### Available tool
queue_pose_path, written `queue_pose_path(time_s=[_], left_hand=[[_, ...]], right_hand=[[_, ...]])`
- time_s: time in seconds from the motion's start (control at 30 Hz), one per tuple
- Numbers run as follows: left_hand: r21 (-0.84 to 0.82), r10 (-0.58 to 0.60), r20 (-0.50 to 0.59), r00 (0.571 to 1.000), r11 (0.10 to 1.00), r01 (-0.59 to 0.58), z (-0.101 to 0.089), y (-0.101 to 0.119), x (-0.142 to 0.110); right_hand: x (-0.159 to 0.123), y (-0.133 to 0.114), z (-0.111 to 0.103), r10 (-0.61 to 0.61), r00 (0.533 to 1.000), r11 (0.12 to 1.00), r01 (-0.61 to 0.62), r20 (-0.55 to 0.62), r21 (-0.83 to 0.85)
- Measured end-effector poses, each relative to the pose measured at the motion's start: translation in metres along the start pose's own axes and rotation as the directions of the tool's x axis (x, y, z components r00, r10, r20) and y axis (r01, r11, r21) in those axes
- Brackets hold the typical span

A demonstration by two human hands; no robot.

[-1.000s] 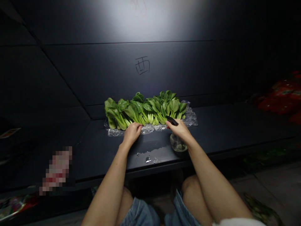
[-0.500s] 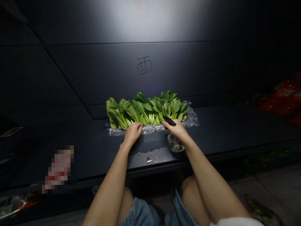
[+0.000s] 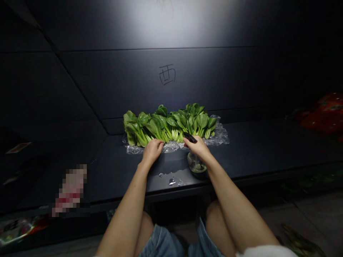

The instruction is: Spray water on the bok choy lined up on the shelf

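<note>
A row of bok choy stands against the back panel, leaves up and pale stems toward me, on crumpled clear plastic wrap. My left hand is closed at the front of the stems, fingertips pressed together; whether they pinch anything is hidden. In my right hand is a clear spray bottle, gripped at its neck, with the black spray head pointing left toward the stems. Its tinted lower part hangs over the shelf near the front edge.
The dark shelf carries a small water puddle near its front edge. Red packages lie at the far right. A flat card and a pixelated patch are at left. Dark leafy greens show below the shelf at right.
My right hand has moved slightly left along the bok choy with the spray bottle. My left hand stays closed by the stems. The view has shifted a little.
</note>
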State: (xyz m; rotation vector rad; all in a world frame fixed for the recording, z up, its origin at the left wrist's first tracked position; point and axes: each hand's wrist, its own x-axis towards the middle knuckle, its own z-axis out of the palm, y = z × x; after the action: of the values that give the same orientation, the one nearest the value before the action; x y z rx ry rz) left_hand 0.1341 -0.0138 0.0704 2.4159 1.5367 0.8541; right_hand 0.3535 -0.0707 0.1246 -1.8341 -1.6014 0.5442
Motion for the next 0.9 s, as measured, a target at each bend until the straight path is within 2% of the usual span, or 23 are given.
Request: queue_pose_path(time_s=[0.43,0.9], left_hand=[[0.013,-0.004,-0.027,1.000,1.000,0.004,-0.004,-0.004,-0.003],[0.023,-0.023,-0.028,0.999,0.999,0.024,-0.011,-0.009,-0.008]], right_hand=[[0.006,-0.013,0.013,0.054,0.999,0.998,-0.054,-0.008,-0.012],[0.001,-0.028,0.029,-0.032,0.995,0.999,0.035,0.092,-0.041]])
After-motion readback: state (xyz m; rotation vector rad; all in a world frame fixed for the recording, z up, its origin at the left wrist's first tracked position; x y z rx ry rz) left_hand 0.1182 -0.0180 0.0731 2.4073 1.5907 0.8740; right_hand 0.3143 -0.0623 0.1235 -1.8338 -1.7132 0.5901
